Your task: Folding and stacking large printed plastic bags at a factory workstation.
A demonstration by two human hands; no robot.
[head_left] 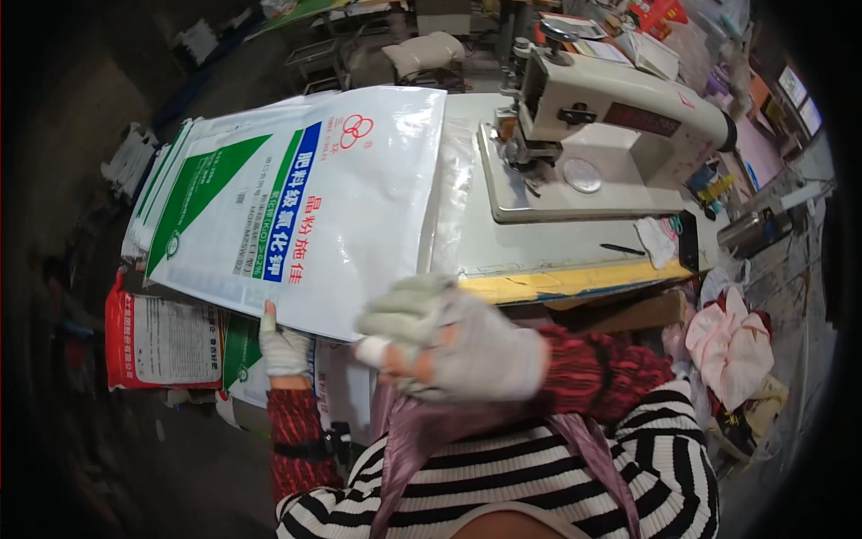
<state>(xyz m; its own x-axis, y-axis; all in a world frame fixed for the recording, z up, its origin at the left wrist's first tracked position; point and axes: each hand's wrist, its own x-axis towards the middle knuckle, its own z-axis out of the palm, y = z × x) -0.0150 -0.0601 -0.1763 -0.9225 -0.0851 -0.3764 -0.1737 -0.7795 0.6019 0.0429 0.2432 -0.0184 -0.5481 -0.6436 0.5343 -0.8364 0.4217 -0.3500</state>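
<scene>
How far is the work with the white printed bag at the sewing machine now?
Done: nothing clearly; no finished seam shows. In hand: the left hand grips the near edge of the top printed bag, while the right hand is raised beside it. Left: the bag lies apart from the sewing machine; more bags wait below.

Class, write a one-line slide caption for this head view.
Gloved left hand and right hand grip a printed white sack beside a sewing machine.
</scene>
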